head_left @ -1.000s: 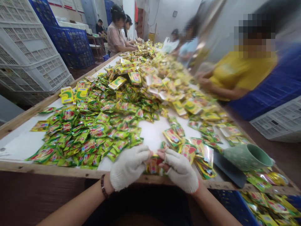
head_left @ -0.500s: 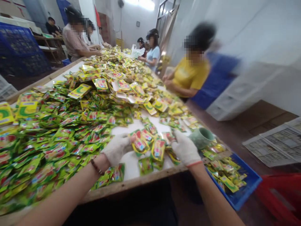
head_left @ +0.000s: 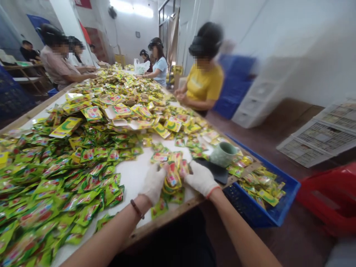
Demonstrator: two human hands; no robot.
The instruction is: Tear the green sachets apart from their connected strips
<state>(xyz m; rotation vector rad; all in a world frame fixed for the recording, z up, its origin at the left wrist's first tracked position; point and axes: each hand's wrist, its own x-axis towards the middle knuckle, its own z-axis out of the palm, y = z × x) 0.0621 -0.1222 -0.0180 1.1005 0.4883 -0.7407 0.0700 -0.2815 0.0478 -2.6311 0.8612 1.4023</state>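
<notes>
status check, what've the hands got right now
Left hand and right hand, both gloved, shut on a bunch of sachets. Bunch held over the table edge. Green cup just right; loose sachets heaped left.

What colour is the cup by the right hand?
Pale green cup, clearest in the head view.

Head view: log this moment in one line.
left hand: grips sachets | right hand: grips sachets | cup: right of hands | table
</notes>
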